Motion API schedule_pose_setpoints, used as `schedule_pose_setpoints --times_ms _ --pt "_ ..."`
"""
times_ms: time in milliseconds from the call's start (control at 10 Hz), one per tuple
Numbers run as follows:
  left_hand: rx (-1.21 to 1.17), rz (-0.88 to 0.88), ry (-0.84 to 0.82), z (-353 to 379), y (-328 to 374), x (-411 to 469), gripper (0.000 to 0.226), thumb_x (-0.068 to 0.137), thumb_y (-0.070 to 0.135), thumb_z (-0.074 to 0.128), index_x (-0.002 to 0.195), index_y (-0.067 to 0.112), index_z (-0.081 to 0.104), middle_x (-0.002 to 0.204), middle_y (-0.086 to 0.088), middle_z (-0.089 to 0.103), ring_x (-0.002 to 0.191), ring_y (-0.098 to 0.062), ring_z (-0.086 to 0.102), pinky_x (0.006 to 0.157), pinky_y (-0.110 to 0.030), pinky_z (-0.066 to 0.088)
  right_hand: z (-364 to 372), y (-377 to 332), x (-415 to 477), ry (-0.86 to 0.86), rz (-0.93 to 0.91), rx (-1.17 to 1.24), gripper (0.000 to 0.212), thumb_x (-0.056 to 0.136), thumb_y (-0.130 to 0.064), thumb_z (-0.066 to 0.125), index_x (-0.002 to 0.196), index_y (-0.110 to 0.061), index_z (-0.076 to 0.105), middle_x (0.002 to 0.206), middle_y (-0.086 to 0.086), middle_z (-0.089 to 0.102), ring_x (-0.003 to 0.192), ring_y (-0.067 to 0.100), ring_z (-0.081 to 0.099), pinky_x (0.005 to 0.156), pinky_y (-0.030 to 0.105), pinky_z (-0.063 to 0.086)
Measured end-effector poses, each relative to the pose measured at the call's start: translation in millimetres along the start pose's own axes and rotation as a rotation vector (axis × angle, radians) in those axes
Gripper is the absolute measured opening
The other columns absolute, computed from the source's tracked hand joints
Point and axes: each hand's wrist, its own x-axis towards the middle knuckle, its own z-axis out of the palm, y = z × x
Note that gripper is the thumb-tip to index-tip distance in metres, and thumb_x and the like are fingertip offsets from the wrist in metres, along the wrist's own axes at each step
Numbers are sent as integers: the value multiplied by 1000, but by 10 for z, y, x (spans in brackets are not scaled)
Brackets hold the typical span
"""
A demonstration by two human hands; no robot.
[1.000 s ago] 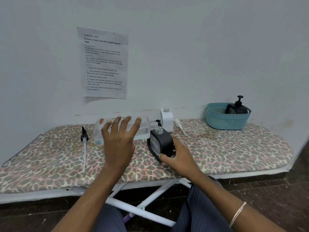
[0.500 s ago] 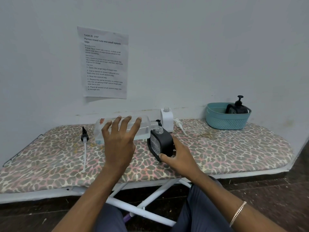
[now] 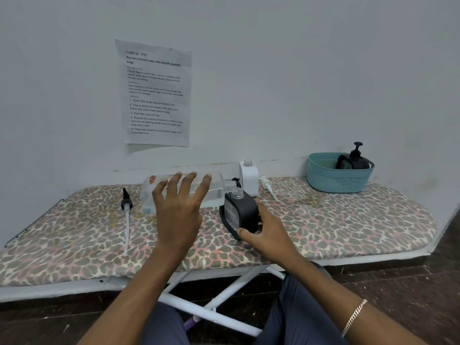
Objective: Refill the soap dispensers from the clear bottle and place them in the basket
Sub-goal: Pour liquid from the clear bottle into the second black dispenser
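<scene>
Nearest, my right hand (image 3: 267, 232) is clamped round the base of the black dispenser (image 3: 240, 211), thumb in front and fingers behind, tipping it left so its open neck meets the bottle mouth; I read that as steadying it for the pour. My left hand (image 3: 180, 207) has its fingers spread over the clear bottle (image 3: 214, 186), which lies about level, neck to the right, mouth right at the dispenser's opening. Thumb side hidden, so I can't tell if it truly grips or just presses. Little liquid shows in the bottle, and no flow that I can make out. Both sit mid-board on the leopard cover (image 3: 348, 220). Left of the bottle lies a black pump (image 3: 126, 202), tube toward me, off so the neck is free. Behind, a white dispenser (image 3: 249, 176) stands uncapped by the wall, its white pump (image 3: 267, 185) lying beside it: I judge it next in line. Far right, the basket (image 3: 321, 175) holds one finished black dispenser (image 3: 353, 160), pump on. So roughly one done, one filling, one waiting.
</scene>
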Motion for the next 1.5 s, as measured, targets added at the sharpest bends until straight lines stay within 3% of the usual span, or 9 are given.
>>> schedule_pose_setpoints --times_ms 300,800,900,1000,1200,1500 --pt "5 4 -15 -2 2 6 86 67 -14 66 143 25 63 140 -11 65 135 -38 56 109 -56 33 5 3 -4 1 -3 0 54 78 -48 76 113 -74 44 111 -31 66 101 -5 64 78 20 53" --pt "8 7 -7 -16 4 10 85 67 -15 66 143 24 63 140 -11 65 134 -39 56 108 -57 33 2 17 3 -5 0 10 52 79 -45 77 114 -67 47 108 -28 68 100 -5 65 77 14 52" --pt "7 7 -9 -18 6 10 85 68 -15 66 143 24 63 140 -11 65 135 -39 56 108 -57 33 -6 5 -2 -6 -6 15 52 79 -44 77 115 -67 48 107 -28 68 100 -4 65 78 18 55" --pt "6 6 -15 -19 5 12 85 68 -15 67 143 24 63 140 -11 65 135 -39 55 109 -57 33 -14 2 -7 -15 -8 28 51 78 -42 77 111 -69 48 107 -26 67 98 1 67 80 34 62" --pt "8 5 -13 -16 5 11 85 67 -15 66 143 24 64 140 -11 65 135 -39 56 108 -56 33 -25 -14 -16 -17 -17 39 53 79 -40 78 112 -69 49 106 -28 67 98 1 67 81 34 61" --pt "5 2 -20 -25 6 11 85 68 -15 66 143 24 64 140 -11 65 135 -39 56 109 -57 33 -31 -58 -22 -9 -13 28 54 78 -44 76 110 -75 45 109 -32 65 100 -5 64 76 10 52"
